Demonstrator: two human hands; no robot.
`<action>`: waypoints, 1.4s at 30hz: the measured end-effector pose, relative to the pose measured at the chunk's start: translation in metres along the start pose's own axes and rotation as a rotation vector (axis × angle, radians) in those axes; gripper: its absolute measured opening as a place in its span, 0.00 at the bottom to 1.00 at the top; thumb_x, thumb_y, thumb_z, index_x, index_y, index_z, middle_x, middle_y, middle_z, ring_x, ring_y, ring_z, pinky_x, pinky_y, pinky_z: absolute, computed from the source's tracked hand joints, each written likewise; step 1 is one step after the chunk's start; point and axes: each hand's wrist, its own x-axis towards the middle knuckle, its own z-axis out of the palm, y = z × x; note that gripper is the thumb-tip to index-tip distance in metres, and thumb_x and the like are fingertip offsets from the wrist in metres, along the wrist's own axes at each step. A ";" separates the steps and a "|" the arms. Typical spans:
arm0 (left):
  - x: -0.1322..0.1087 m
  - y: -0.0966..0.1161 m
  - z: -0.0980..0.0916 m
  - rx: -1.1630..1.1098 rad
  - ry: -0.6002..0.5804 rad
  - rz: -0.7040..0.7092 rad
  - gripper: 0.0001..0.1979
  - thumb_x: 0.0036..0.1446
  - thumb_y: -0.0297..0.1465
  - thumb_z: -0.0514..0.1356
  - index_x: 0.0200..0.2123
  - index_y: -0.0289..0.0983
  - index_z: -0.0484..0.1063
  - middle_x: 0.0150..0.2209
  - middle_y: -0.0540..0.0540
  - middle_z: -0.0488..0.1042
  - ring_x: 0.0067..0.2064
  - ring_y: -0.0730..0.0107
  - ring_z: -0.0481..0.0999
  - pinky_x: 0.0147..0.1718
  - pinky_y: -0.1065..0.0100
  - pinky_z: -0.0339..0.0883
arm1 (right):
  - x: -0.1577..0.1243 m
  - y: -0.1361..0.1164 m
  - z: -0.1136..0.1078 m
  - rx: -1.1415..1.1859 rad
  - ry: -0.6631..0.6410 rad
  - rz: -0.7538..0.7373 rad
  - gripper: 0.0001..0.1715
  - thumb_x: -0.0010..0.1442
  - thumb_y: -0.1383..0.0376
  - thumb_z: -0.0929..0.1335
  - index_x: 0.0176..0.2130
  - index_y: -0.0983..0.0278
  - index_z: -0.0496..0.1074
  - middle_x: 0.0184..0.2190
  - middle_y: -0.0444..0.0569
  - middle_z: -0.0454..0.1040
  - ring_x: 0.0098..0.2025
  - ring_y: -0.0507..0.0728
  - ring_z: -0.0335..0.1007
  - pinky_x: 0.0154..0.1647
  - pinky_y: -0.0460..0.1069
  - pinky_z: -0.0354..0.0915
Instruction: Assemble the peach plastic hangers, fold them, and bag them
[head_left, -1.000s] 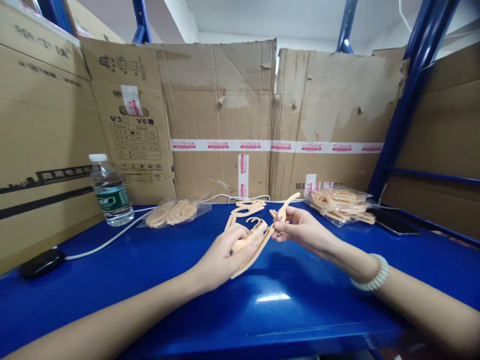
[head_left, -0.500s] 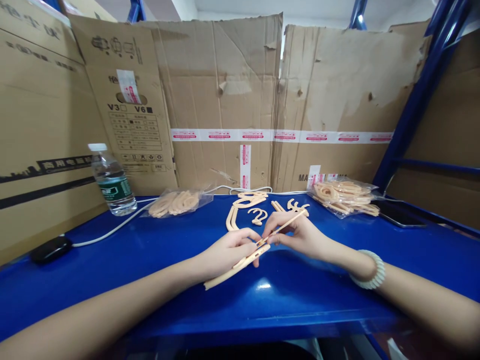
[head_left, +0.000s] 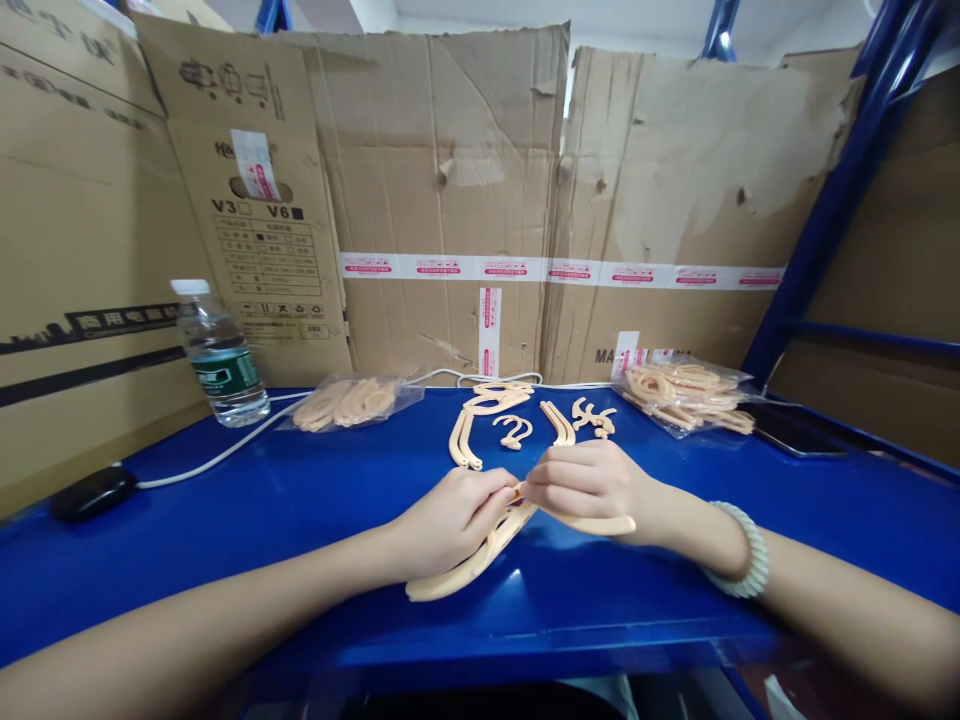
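My left hand (head_left: 456, 515) is closed on a curved beige plastic piece (head_left: 469, 572) that slants down to the left beneath the fingers. Against its fingertips, my right hand (head_left: 589, 485) pinches a second curved piece (head_left: 600, 524), whose free end points right below the palm. The two pieces meet between the hands, where the fingertips hide most of the joint. Behind the hands lie two curved arms (head_left: 463, 438), small hooks (head_left: 514, 430), more curved arms (head_left: 559, 423) and several small hooked parts (head_left: 594, 415).
Bagged beige parts stand at the back left (head_left: 349, 402) and back right (head_left: 686, 393) of the blue table (head_left: 315, 520). At the left are a water bottle (head_left: 225, 370) and a black mouse-like object (head_left: 96, 492). A phone (head_left: 796, 432) lies right; cardboard (head_left: 450, 180) walls the back.
The piece in my right hand has swung from pointing up and right to lying low under the palm. My right fingers have closed over it, and the curved arms behind are more exposed.
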 end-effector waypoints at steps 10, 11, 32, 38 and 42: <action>0.005 -0.001 -0.001 -0.385 -0.030 -0.110 0.17 0.67 0.39 0.47 0.36 0.35 0.69 0.25 0.52 0.66 0.25 0.75 0.64 0.25 0.73 0.58 | -0.004 0.022 -0.011 0.231 0.191 0.240 0.12 0.68 0.71 0.60 0.41 0.66 0.72 0.38 0.53 0.76 0.41 0.54 0.72 0.41 0.50 0.71; 0.007 -0.005 0.000 -0.514 -0.031 -0.173 0.17 0.66 0.42 0.48 0.37 0.35 0.68 0.24 0.52 0.66 0.22 0.75 0.64 0.22 0.73 0.58 | -0.008 0.033 -0.012 0.261 0.214 0.364 0.12 0.68 0.70 0.60 0.41 0.66 0.73 0.38 0.53 0.75 0.42 0.55 0.72 0.42 0.51 0.71; 0.019 0.002 -0.012 -1.203 0.138 -0.477 0.08 0.65 0.28 0.54 0.40 0.32 0.72 0.38 0.41 0.77 0.32 0.69 0.78 0.30 0.71 0.71 | -0.074 0.116 -0.005 0.251 -0.443 1.428 0.22 0.59 0.69 0.68 0.52 0.74 0.70 0.21 0.49 0.73 0.22 0.56 0.70 0.22 0.47 0.66; 0.018 0.000 -0.009 -1.205 0.198 -0.512 0.09 0.64 0.30 0.56 0.44 0.34 0.74 0.34 0.43 0.76 0.30 0.71 0.75 0.29 0.71 0.71 | -0.036 0.076 -0.015 0.101 -0.150 0.956 0.18 0.64 0.65 0.64 0.53 0.66 0.68 0.35 0.52 0.74 0.36 0.57 0.71 0.39 0.50 0.66; 0.017 0.000 -0.007 -1.220 0.267 -0.510 0.10 0.64 0.30 0.56 0.45 0.35 0.74 0.34 0.43 0.76 0.30 0.70 0.75 0.28 0.71 0.70 | 0.005 0.012 -0.012 0.160 -0.013 0.271 0.13 0.66 0.66 0.63 0.49 0.66 0.69 0.41 0.54 0.73 0.43 0.58 0.67 0.43 0.52 0.65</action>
